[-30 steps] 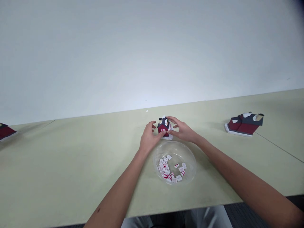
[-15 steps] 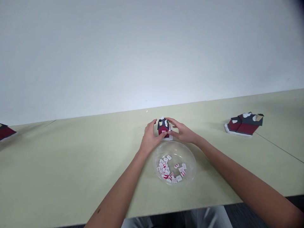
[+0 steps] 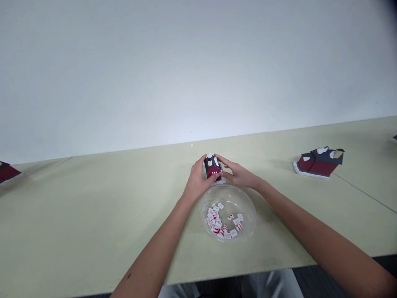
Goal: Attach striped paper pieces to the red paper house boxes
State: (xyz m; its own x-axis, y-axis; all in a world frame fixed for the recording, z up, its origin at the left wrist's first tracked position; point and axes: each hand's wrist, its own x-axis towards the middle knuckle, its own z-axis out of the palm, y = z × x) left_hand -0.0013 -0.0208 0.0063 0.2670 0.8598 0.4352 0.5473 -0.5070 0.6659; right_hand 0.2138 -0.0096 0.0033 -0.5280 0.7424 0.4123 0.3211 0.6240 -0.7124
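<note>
Between my hands stands a small model house (image 3: 213, 166) with dark red walls, a dark roof with white snow-like patches, and a white base. My left hand (image 3: 197, 178) grips it from the left, fingers at the far side and thumb across the front. From the right, my right hand (image 3: 237, 172) holds it too, fingertips at the roof and thumb near the front wall. Just in front of the house is a clear round plastic bowl (image 3: 251, 215) holding several small white pieces (image 3: 214, 217), some with red stripes.
Another red model house (image 3: 321, 162) stands on the pale green table (image 3: 93, 223) to the right. Part of a third house (image 3: 8, 173) shows at the left edge. A plain wall (image 3: 186, 74) borders the table's back. A tiny white bit (image 3: 192, 145) lies near it.
The model house has turned and shifted slightly left in my hands. Both hands have closed in around it a little. The bowl has stayed put.
</note>
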